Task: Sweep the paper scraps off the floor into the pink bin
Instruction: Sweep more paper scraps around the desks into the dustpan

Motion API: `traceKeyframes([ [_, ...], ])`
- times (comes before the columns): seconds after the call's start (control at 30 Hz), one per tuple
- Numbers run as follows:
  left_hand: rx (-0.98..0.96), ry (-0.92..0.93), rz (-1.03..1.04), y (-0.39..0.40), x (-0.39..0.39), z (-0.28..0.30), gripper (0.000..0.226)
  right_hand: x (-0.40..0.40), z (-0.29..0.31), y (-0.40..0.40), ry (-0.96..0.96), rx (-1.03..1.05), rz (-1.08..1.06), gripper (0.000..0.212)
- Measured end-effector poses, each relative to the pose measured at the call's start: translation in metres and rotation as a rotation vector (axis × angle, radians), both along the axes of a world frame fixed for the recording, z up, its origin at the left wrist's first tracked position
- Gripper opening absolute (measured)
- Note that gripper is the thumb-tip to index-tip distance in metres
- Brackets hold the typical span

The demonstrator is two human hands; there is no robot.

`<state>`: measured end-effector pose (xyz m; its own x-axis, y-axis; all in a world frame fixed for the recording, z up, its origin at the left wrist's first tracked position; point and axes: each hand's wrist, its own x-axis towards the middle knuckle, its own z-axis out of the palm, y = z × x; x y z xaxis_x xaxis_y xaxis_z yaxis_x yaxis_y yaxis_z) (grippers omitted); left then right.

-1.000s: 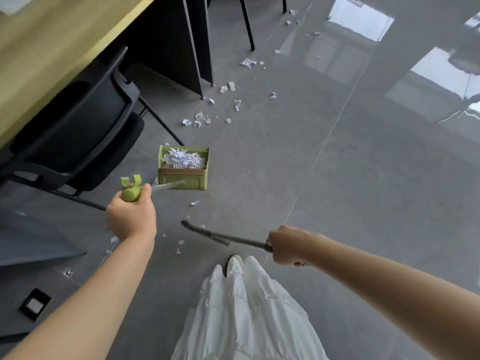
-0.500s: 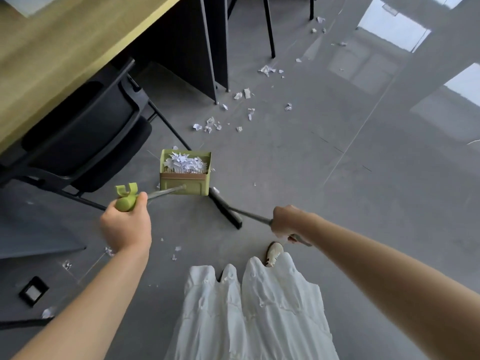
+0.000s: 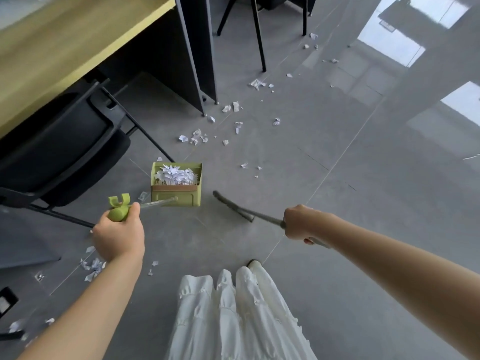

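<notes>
Two hands busy: left hand (image 3: 118,236) grips the green long-handled dustpan (image 3: 176,184), full of scraps; right hand (image 3: 298,222) clutches the grey broom (image 3: 232,206); white paper scraps (image 3: 197,137) litter the grey floor (image 3: 337,203) beside the black chair (image 3: 59,141); pink bin unseen.

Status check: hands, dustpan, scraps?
Left hand grips dustpan handle; right hand grips broom. Dustpan holds scraps. More scraps ahead by chair.

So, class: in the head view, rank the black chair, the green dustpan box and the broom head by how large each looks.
1. black chair, by far the largest.
2. green dustpan box.
3. broom head, a thin dark strip.
The chair lies partly under the desk, so only part shows; it still ranks first.
</notes>
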<state>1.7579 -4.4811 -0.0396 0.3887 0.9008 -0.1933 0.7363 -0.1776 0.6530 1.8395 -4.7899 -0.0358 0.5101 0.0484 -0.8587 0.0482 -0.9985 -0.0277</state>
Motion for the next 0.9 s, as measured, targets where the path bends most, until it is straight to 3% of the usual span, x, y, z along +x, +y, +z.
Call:
traceKeyframes([
  [0.2, -0.048, -0.054, 0.056, -0.032, 0.027, -0.001, 0.032, 0.036, -0.013, -0.039, 0.132, 0.003, -0.075, 0.030],
  [0.53, -0.039, -0.055, 0.009, -0.083, 0.078, 0.000, 0.030, 0.090, -0.032, -0.076, 0.022, 0.007, -0.187, 0.017],
  [0.9, -0.049, -0.081, -0.040, -0.119, 0.156, -0.020, 0.029, 0.165, -0.041, -0.092, -0.197, -0.020, 0.052, 0.037],
])
